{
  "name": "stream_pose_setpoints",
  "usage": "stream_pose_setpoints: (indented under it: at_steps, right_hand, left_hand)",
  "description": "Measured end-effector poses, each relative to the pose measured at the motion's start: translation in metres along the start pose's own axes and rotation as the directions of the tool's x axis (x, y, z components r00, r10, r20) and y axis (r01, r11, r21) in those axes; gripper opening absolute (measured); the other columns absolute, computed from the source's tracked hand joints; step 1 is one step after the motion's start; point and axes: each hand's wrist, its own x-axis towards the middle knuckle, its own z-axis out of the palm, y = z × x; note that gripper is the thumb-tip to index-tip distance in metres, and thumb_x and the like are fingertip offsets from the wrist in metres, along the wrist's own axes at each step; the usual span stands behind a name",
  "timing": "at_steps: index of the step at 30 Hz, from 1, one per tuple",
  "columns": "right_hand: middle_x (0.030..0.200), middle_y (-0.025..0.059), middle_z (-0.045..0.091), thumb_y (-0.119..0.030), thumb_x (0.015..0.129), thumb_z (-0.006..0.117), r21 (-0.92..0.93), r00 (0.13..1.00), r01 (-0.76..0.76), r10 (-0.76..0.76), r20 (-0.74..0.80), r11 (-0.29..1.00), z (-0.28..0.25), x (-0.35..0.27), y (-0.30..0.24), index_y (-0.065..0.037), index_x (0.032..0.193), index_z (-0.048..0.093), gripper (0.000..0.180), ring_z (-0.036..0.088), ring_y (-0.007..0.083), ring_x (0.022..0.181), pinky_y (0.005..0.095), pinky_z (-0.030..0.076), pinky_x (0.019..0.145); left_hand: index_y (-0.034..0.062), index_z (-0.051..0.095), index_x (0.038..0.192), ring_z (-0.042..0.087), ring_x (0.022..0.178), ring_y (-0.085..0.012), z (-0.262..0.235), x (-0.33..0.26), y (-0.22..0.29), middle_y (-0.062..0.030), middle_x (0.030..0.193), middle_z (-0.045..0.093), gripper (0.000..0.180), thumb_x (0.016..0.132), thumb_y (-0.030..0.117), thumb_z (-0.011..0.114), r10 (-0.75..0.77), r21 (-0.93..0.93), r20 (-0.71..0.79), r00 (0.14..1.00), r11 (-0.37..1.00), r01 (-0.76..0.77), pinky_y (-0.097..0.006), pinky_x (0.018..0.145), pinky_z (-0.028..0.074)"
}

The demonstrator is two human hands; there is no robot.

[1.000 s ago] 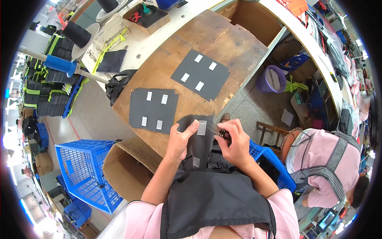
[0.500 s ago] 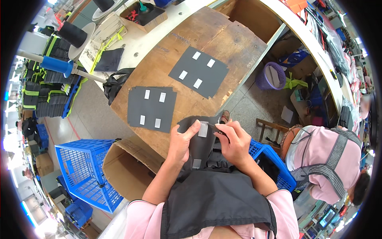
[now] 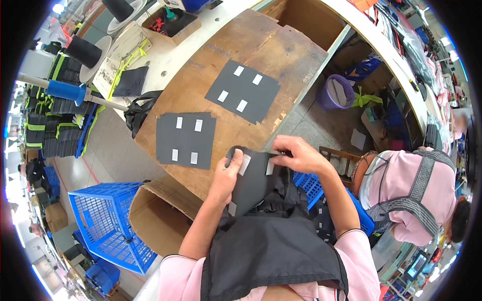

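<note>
A dark grey fabric panel [image 3: 253, 183] with white rectangular patches is held up in front of my body, over my lap. My left hand [image 3: 226, 175] grips its upper left edge, thumb on the front beside a patch. My right hand [image 3: 301, 155] is closed at the upper right edge, fingertips by another patch. Something small and dark shows within the right fingers; mostly hidden, its kind is unclear. Two flat stacks of similar panels lie on the wooden board: a near-left stack [image 3: 186, 140] and a farther stack [image 3: 243, 92], each showing white patches on top.
The worn wooden board [image 3: 281, 45] adjoins a white table. Left of me stand a blue crate [image 3: 108, 220] and an open cardboard box [image 3: 158, 215]. A blue basket [image 3: 359, 210] sits by my right arm, with a purple bin [image 3: 334, 93] beyond. A co-worker [image 3: 401, 195] is at right.
The panel, bent narrow before, now spreads wider, with a second upper patch showing at right. My right hand has moved up and slightly right; my left still grips the left edge.
</note>
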Motion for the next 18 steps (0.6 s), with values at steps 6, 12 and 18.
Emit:
stream_pose_setpoints:
  at_steps: [6, 12, 18]
  right_hand:
    - [0.071, 0.0058, 0.045, -0.017, 0.079, 0.064, 0.354, 0.977, -0.203, 0.164, 0.135, 0.913, 0.014, 0.0, -0.012, 0.002, 0.074, 0.047, 0.026, 0.043, 0.0126, 0.068, 0.0283, 0.037, 0.06]
    - [0.086, 0.0098, 0.054, -0.015, 0.076, 0.069, -0.047, 0.87, -0.027, 0.001, -0.493, 0.999, 0.044, -0.01, -0.032, -0.003, 0.095, 0.056, 0.025, 0.057, 0.0228, 0.069, 0.0317, 0.044, 0.055]
    - [0.086, 0.0078, 0.054, -0.007, 0.066, 0.073, -0.365, 0.87, 0.034, -0.207, -0.447, 0.93, 0.049, -0.038, -0.022, -0.008, 0.099, 0.059, 0.036, 0.057, 0.0238, 0.066, 0.0325, 0.045, 0.055]
  left_hand:
    - [0.0022, 0.058, 0.101, 0.055, 0.087, -0.0119, -0.015, 0.011, -0.002, -0.0038, 0.093, 0.058, 0.044, 0.074, 0.033, 0.076, 0.195, 0.017, 0.445, 0.874, 0.974, -0.226, -0.028, 0.077, 0.046]
    - [0.0, 0.059, 0.105, 0.059, 0.086, -0.0137, -0.011, 0.007, -0.006, -0.0071, 0.095, 0.063, 0.034, 0.078, 0.015, 0.072, 0.016, -0.078, 0.259, 0.966, 0.997, 0.004, -0.028, 0.075, 0.048]
    - [-0.0011, 0.058, 0.105, 0.059, 0.086, -0.0145, -0.01, 0.007, -0.003, -0.008, 0.097, 0.063, 0.035, 0.077, 0.014, 0.073, -0.003, -0.079, 0.294, 0.956, 0.996, 0.028, -0.028, 0.076, 0.049]
